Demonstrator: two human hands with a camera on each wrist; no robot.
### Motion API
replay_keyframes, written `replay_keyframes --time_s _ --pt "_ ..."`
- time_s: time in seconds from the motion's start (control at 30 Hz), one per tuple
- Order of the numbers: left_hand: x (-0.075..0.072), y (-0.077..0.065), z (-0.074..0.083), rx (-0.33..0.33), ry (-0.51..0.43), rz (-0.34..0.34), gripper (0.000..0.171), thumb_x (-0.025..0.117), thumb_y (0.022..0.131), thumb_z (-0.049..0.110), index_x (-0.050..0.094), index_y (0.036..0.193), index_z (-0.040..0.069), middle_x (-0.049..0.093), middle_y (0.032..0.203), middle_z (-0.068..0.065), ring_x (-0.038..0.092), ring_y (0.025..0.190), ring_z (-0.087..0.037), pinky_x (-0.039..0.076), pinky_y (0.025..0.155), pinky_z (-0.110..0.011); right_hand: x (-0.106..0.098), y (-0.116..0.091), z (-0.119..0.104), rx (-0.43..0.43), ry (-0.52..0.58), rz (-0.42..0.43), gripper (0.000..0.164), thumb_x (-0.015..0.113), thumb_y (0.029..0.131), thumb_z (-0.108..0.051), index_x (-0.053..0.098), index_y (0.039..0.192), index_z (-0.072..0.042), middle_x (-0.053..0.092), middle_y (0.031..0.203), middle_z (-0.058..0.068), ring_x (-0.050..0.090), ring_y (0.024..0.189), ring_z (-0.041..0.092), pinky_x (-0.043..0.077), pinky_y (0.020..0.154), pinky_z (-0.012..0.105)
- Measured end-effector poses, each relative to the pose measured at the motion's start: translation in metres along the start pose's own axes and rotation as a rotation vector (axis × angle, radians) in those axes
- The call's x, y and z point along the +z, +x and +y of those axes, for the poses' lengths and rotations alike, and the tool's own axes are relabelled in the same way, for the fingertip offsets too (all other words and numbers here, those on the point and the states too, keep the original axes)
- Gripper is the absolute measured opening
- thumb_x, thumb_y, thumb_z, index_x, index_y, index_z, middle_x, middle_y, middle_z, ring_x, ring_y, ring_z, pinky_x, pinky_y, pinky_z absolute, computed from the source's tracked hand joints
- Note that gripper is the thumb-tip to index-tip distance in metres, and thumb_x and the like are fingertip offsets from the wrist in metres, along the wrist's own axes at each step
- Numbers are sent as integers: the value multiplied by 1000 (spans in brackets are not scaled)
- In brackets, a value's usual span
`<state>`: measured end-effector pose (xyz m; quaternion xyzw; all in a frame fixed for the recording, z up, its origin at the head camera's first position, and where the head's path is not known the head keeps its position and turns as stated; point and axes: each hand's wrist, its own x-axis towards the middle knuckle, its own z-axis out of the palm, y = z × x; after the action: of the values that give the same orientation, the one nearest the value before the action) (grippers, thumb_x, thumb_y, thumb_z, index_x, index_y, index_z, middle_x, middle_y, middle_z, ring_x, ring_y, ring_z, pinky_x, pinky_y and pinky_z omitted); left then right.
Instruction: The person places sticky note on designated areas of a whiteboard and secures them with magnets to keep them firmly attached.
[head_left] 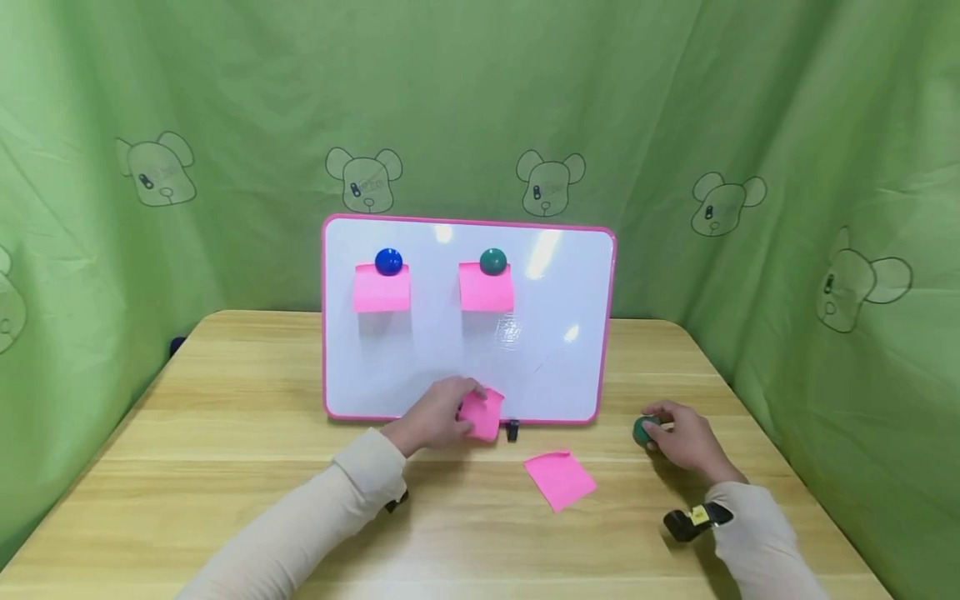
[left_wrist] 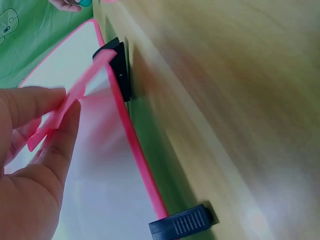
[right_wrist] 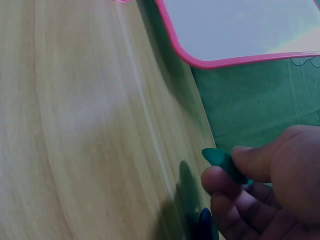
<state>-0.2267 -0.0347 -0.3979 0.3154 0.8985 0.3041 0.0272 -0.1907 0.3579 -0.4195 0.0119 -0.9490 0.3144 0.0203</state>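
Observation:
My left hand [head_left: 441,414] pinches a pink sticky note [head_left: 483,414] between thumb and fingers, in front of the lower edge of the whiteboard [head_left: 420,358]. The left wrist view shows this note edge-on and slightly blurred. At the right, my right hand [head_left: 686,437] grips a round green magnet [right_wrist: 225,164] between thumb and fingers, above the table. Below those fingers, a blue object [right_wrist: 205,224] is partly visible in the right wrist view. Another pink note [head_left: 560,480] lies on the table between the hands.
On the board, a blue magnet [head_left: 388,262] and a green magnet [head_left: 492,261] each hold a pink note at its top edge. Black clips [left_wrist: 182,223] support the pink-framed board on the wooden table [head_left: 187,433]. A green curtain [head_left: 450,100] hangs behind and beside it.

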Motion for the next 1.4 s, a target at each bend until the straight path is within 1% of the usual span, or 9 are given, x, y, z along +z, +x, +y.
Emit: replay_keyframes --time_s 0.1,0.27,0.37,0.47,0.57,0.67,0.8,1.13,1.4 --pt "-2 3 2 -10 -14 5 40 72 80 0 62 118 6 61 104 -4 51 84 -15 48 75 -27 0 -1 -2 8 33 -3 27 56 97 -8 57 119 7 62 103 22 64 79 23 52 55 32" --pt "-6 7 4 -6 -13 8 39 71 80 0 63 117 8 56 88 0 49 79 -15 46 71 -27 -2 0 -4 26 72 0 28 53 99 -9 55 122 6 62 98 18 63 77 22 51 52 34" --pt "-7 9 4 -8 -15 7 35 72 80 1 65 113 8 54 84 2 49 77 -15 46 69 -26 -2 1 -5 35 86 10 28 53 99 -10 55 123 5 62 99 18 62 76 22 51 52 33" --pt "-7 11 5 -20 -12 3 28 72 81 2 66 107 9 56 86 2 51 78 -15 47 68 -25 -2 2 -6 29 90 21 28 53 99 -10 55 123 6 62 102 19 63 76 21 51 53 31" --pt "-7 13 5 -36 -8 5 25 73 82 4 67 105 9 60 96 0 52 82 -14 48 71 -24 -1 3 -7 16 94 37 27 53 99 -9 56 121 6 62 105 20 64 78 22 52 55 29" --pt "-7 16 6 -36 2 5 27 72 83 5 67 109 7 62 104 -3 54 87 -14 49 76 -25 -1 5 -9 10 98 46 26 53 99 -9 56 121 6 62 106 21 65 79 22 52 57 28" --pt "-7 20 7 -25 10 8 30 71 84 4 66 113 5 63 109 -7 55 91 -16 49 80 -26 0 8 -12 10 107 45 27 53 99 -11 56 121 5 61 108 21 65 80 22 52 58 27" --pt "-9 29 14 -49 -19 17 39 71 85 5 60 123 3 61 110 -6 55 90 -16 50 78 -24 0 15 -20 -33 136 53 27 55 99 -11 57 119 6 60 105 21 66 79 21 53 59 25" --pt "-11 34 18 -74 -38 9 43 72 85 7 58 126 5 60 108 -4 55 91 -14 49 77 -22 0 18 -28 -37 125 71 26 56 99 -12 58 118 4 62 104 20 68 84 30 52 59 25"
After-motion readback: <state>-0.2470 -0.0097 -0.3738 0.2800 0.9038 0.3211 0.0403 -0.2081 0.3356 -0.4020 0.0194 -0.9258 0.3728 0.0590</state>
